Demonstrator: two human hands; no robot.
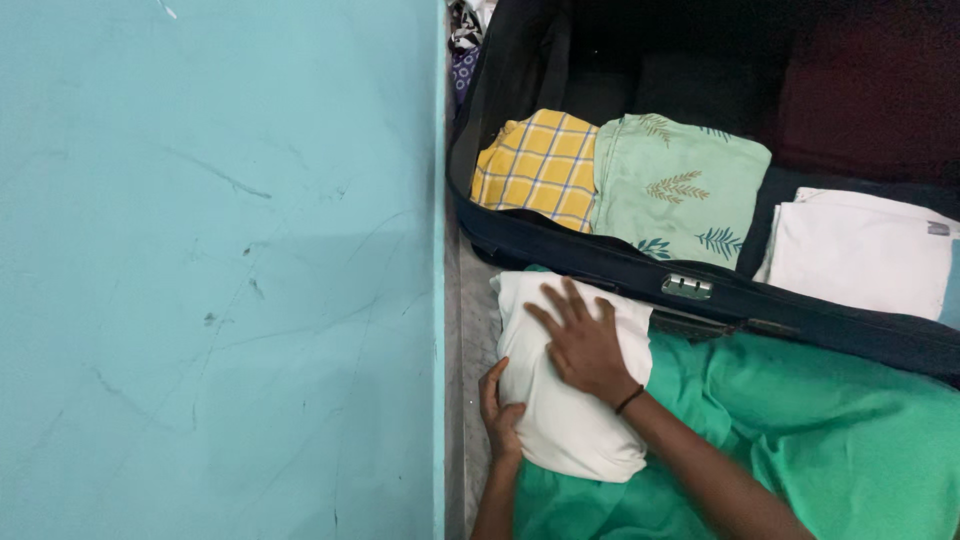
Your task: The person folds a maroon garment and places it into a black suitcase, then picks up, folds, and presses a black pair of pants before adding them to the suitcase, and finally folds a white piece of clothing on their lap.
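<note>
Suitcase (600,262): one, dark, open, against the turquoise wall (220,270).
Green cloth (830,440): one, spread below the suitcase's near edge.
Folded pieces inside: three, namely a yellow checked one (538,165), a leaf-print one (680,185) and a white one (865,250).
White bundle (565,400): one, on the cloth's left edge.
Right hand (583,345): spread flat on top.
Left hand (500,410): cupped its side.
Advice: probably best kept pressed evenly so folds held.
</note>
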